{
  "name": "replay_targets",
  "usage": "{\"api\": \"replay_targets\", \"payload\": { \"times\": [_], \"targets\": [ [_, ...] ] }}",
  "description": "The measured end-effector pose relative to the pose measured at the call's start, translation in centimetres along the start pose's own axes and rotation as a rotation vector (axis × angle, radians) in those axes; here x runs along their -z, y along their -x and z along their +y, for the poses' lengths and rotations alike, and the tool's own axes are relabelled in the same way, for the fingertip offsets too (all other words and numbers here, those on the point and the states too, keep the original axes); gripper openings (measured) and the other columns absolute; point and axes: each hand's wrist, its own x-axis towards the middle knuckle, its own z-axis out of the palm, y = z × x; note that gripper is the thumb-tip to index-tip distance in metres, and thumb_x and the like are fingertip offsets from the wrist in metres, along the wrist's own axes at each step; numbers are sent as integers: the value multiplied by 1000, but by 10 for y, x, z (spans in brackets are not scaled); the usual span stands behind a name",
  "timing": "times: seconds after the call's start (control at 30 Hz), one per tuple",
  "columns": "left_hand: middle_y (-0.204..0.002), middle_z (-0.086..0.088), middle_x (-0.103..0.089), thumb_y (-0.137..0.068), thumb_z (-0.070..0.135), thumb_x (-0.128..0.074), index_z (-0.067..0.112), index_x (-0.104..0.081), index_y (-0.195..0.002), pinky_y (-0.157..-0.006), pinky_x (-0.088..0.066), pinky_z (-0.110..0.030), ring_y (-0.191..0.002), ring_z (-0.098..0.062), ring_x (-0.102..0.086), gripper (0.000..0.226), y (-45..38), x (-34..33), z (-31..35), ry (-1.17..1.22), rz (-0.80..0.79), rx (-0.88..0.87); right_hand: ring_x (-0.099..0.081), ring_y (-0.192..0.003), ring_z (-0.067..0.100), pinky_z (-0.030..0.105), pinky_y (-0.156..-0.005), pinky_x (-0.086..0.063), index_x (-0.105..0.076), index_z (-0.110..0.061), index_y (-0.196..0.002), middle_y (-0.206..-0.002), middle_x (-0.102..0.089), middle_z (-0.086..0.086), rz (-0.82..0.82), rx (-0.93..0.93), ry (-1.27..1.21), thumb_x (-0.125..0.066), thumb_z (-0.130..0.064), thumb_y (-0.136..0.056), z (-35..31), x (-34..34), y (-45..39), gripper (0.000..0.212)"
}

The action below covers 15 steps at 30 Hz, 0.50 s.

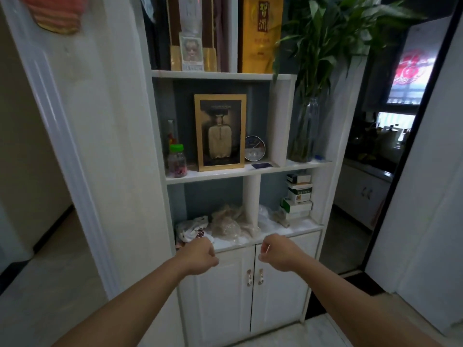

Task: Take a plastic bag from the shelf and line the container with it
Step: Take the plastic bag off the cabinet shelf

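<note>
A tall white shelf unit (225, 176) filled the middle of the view, with open compartments above and two closed cabinet doors (250, 291) below. To its right a dark doorway opened onto a kitchen counter (370, 166), and a white door frame (82, 146) ran down the left side. Leafy green stalks stood in a clear glass vase (304, 134) on the right end of the middle shelf. In the middle compartment a gold-framed picture (220, 132) leaned upright against the back wall, with a small round clock (254, 148) just beside it on the right and a green-lidded jar (177, 161) on the left. A stack of small boxes (298, 195) sat in the lower right compartment.

The plastic bags lay on the lowest open shelf: a crumpled translucent bag (226, 222) in the left compartment against the central divider, a white printed bag (191, 229) just beside it at the left edge, and another pale bag (265, 214) past the divider.

Both bare forearms reached up from the bottom corners. The left hand (200, 256) was curled into a loose fist, holding nothing, just in front of the printed bag at the shelf's front edge. The right hand (275, 252) was likewise closed and empty, level with the shelf lip above the right cabinet door. No container was in sight.
</note>
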Motion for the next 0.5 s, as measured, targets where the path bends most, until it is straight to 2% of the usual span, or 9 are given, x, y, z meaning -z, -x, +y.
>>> {"api": "replay_targets", "payload": {
  "times": [0.03, 0.1, 0.13, 0.2, 0.33, 0.5],
  "targets": [
    [-82, -8, -70, -82, 32, -66, 8, -75, -83, -63, -46, -29, -81, -26, -70, 26, -19, 2, -2, -1, 14, -1, -60, -77, 12, 22, -64, -46, -64, -18, -92, -90, -67, 0, 2, -2, -6, -66, -26, -87, 2, 0, -20, 11],
    [-110, -4, -69, -82, 36, -66, 14, -73, -107, -75, -47, -28, -100, -21, -65, 33, -54, 4, -5, 19, 37, 11, -59, -72, 11, 21, -57, -43, -67, -15, -90, -89, -69, 3, 5, -13, -26, -67, -26, -86, 8, -3, -57, 11],
    [-122, -4, -66, -82, 36, -66, 15, -69, -117, -82, -47, -29, -107, -21, -62, 41, -71, 4, -7, 28, 41, 20, -59, -72, 12, 21, -58, -44, -68, -14, -90, -90, -70, 5, -6, -22, -36, -67, -26, -85, 11, -6, -74, 13],
    [-133, -7, -62, -81, 36, -67, 14, -64, -125, -91, -47, -31, -115, -23, -59, 48, -104, 2, -12, 44, 27, 41, -62, -77, 14, 25, -65, -49, -66, -15, -93, -93, -69, 4, -42, -50, -53, -67, -27, -84, 20, -15, -104, 15],
    [-134, -7, -61, -82, 30, -65, 15, -61, -128, -95, -47, -31, -118, -25, -58, 49, -177, -10, -21, 84, -5, 48, -62, -96, 20, 30, -81, -49, -63, -17, -105, -107, -64, 4, -85, -137, -67, -65, -28, -84, 41, -36, -166, 24],
    [-112, -5, -70, -87, 22, -59, 20, -66, -114, -75, -51, -29, -98, -24, -65, 28, -262, -28, -33, 91, -22, -31, -62, -99, 23, 31, -83, -51, -60, -15, -110, -112, -63, 8, -75, -269, -116, -64, -28, -84, 58, -60, -237, 29]
  ]
}}
